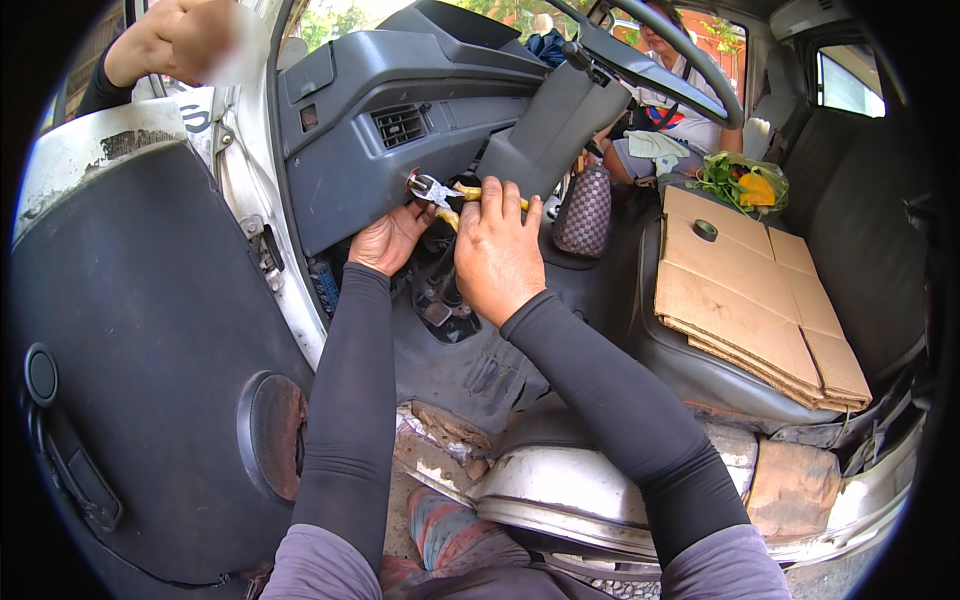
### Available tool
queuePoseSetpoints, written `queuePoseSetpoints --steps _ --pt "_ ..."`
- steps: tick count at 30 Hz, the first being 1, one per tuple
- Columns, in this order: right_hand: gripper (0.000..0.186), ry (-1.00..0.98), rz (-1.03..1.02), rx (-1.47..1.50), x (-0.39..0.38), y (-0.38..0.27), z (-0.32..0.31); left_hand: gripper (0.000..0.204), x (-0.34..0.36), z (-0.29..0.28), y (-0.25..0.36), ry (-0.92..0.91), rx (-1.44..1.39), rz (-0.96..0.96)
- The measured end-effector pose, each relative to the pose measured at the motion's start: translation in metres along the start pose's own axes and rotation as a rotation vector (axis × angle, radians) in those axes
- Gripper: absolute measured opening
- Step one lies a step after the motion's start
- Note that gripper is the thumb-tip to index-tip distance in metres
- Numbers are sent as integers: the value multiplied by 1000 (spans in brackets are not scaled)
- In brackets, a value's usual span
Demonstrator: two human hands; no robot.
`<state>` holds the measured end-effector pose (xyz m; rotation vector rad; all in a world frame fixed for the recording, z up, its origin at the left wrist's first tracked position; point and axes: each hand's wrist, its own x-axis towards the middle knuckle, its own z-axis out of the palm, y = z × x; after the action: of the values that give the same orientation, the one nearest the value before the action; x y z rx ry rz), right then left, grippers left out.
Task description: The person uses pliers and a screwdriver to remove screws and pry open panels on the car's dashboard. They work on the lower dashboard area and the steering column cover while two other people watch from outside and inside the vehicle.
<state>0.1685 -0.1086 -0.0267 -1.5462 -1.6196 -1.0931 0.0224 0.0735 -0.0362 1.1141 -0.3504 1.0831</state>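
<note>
Pliers with yellow handles (pixel 435 190) lie across the lower dashboard, their jaws at a small metal part (pixel 414 183) set in the grey panel. My right hand (pixel 502 250) is closed round the handles, fingers over the upper one. My left hand (pixel 390 238) reaches up at the panel's lower edge, right below the jaws. Its fingers are curled and partly hidden behind the pliers and the panel; what they hold cannot be made out. Above my right hand slants the grey steering column cover (pixel 540 130).
Folded cardboard (pixel 740 290) with a black tape roll (pixel 705 230) covers the seat. A bag of greens (pixel 740 185) lies behind it. Another person (pixel 680 120) is on the far side, beyond the steering wheel (pixel 735 95). The open door (pixel 150 330) stands left; a hand (pixel 165 45) shows above it.
</note>
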Motion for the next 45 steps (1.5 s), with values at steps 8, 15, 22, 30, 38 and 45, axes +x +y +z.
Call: queuePoseSetpoints --steps 8,15,22,30,38,45 --pt "40 50 14 -53 1 -1 2 45 0 2 -2 -22 -7 -1" --pt "40 82 16 -23 2 -3 4 46 1 -4 0 -19 -14 -7" --pt "41 21 33 -61 2 -5 1 47 1 -4 0 -47 -10 -8" --pt "43 21 26 -108 2 -4 5 47 1 -3 -1 -5 12 -6" --pt "45 -335 84 155 11 -10 -17 47 2 -2 -2 -48 14 -9" --pt "37 -904 291 1169 43 19 -20 56 5 -10 -3 -24 -26 -39"
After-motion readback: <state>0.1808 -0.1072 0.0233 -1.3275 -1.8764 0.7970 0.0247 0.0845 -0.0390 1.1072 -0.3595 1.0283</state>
